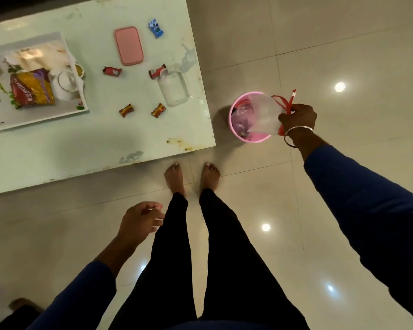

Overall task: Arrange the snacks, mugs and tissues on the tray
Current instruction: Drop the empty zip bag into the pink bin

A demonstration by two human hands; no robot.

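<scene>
**Pink bin, wrappers held above it**

White tray [0,126] is seen at 9 o'clock on the table [81,148], carrying a snack packet [31,89] and a mug [68,83]. 5 wrapped sweets [126,110] are scattered at 11 o'clock. The left hand [140,220] hangs loosely curled, holding nothing. Clear and red wrappers [265,115] are pinched by the right hand [298,116] over a pink bin [234,129] at 1 o'clock.

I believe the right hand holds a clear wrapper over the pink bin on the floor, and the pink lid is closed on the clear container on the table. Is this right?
Not fully. The head view shows the pink lid lying on the table apart from the open clear container. The rest holds: the right hand holds a clear wrapper over the pink bin on the floor.
</scene>
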